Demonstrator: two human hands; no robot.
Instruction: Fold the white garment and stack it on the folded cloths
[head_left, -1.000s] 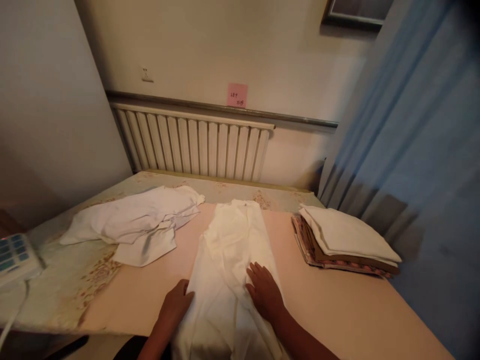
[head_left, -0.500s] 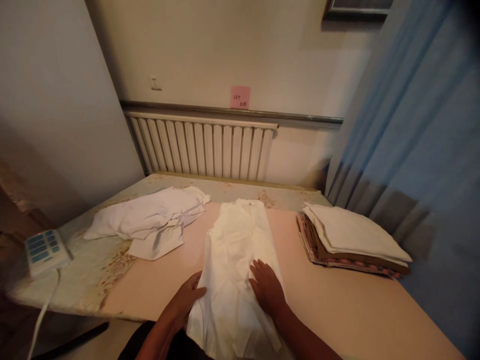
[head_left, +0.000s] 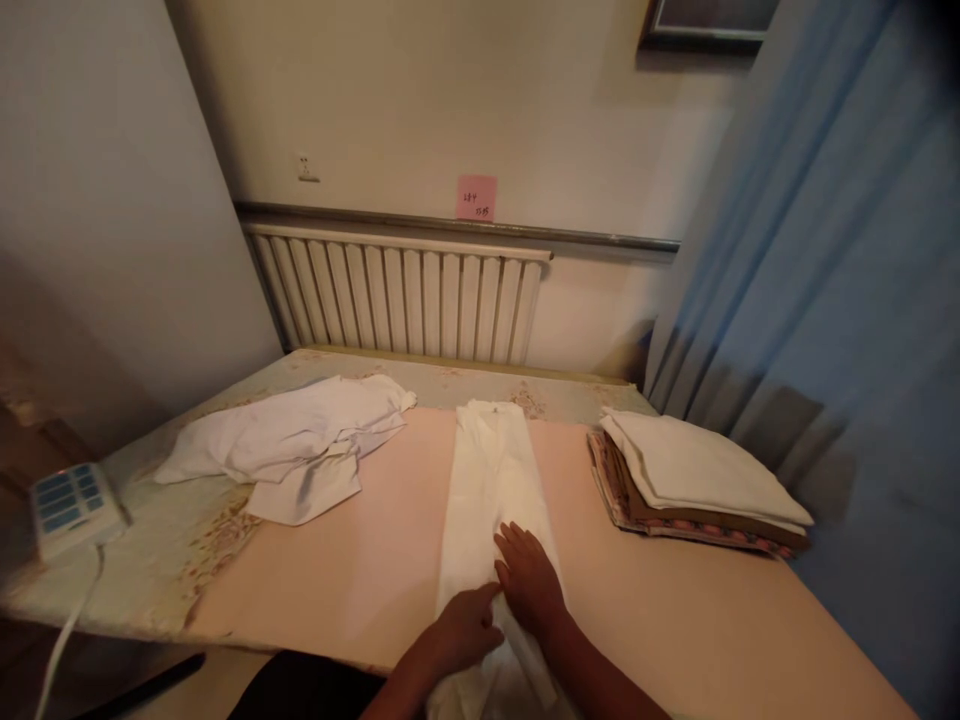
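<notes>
A white shirt (head_left: 480, 490) lies lengthwise in front of me, folded into a long narrow strip, its collar end farthest away. My right hand (head_left: 529, 580) rests flat on the strip's right part, fingers stretched out and pressing the cloth. Close beside it, almost touching its fingers, my left hand (head_left: 465, 632) is palm down over the strip with fingers partly curled on the folded-over cloth. The fingertips are partly hidden. The shirt's near end runs below my hands to the bottom of the view.
A rumpled white garment (head_left: 292, 440) lies at the left. On the right stands a folded stack (head_left: 705, 470), white cloth over brown and patterned cloths. A white power strip (head_left: 79, 510) with a cord sits at the left edge. Behind are a radiator (head_left: 397, 295) and a blue curtain (head_left: 810, 300).
My left hand has moved right from the shirt's left edge, carrying that side inward, and the strip is now narrower. My right hand has stayed nearly in place on the cloth.
</notes>
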